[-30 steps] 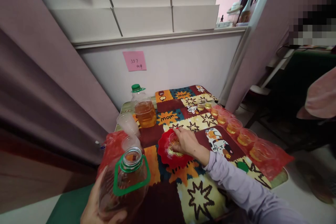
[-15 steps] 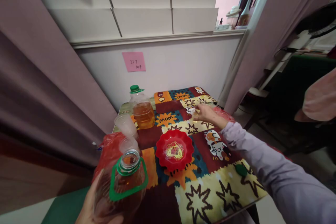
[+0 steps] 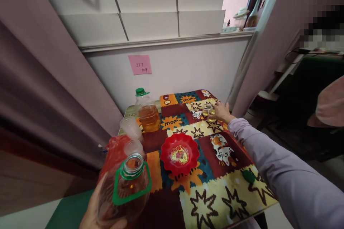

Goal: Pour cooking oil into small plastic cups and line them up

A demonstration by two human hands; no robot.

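Observation:
At the bottom left, my left hand is wrapped round a large clear plastic jug. The jug is uncapped, has a green carrying ring at its neck and shows amber liquid inside. Across the table at the far right, my right hand has its fingertips at the side of a small clear plastic cup with pale yellow liquid. Another such cup stands just left of it. A red scalloped dish with a heart design sits between my hands.
A second jug of amber liquid, green-capped, stands at the back left. Stacked clear cups lean near it, over a red plastic bag. A loose green cap lies near the right edge. A wall bounds the back.
My right hand has moved right with the small cup, to a spot beside another cup. My left hand still holds the jug in about the same place.

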